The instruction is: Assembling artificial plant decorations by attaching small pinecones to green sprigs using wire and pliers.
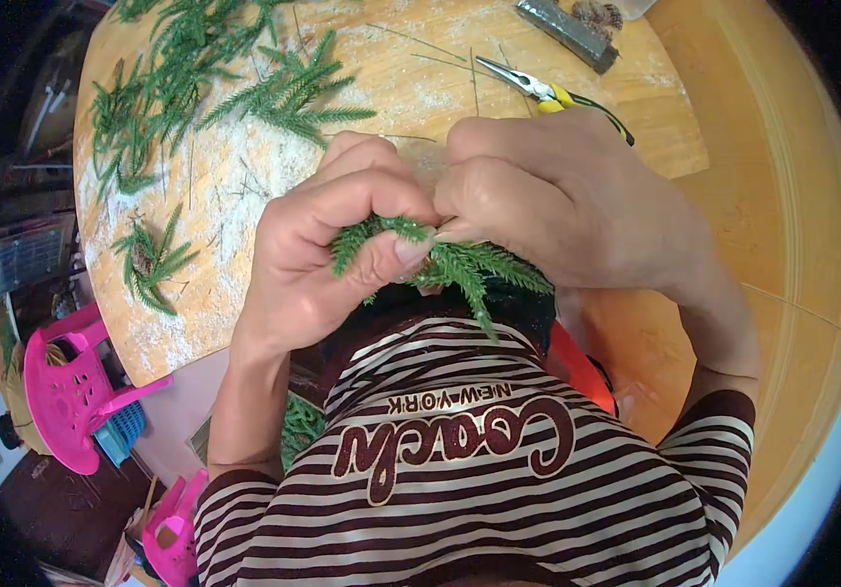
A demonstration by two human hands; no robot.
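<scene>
A green artificial pine sprig (pixel 474 274) is held close to my body, near the table's front edge. My left hand (pixel 327 230) is closed round it, thumb pressed on its needles. My right hand (pixel 557 201) is closed too, its fingertips pinched against the left ones at the sprig's middle; what exactly they grip there is hidden. Beyond the right hand lie needle-nose pliers (pixel 547 93) with yellow and black handles, jaws pointing left. Thin dark wires (pixel 440 61) are scattered further back.
Pine sprigs (pixel 288 98) cover the far left of the wooden table (pixel 283 161), which is dusted with white powder. A small sprig with a brown cone (pixel 151 259) sits nearer left. At the back are a dark bundle (pixel 567 34) and pine cones (pixel 596 14). A pink chair (pixel 73 386) stands left.
</scene>
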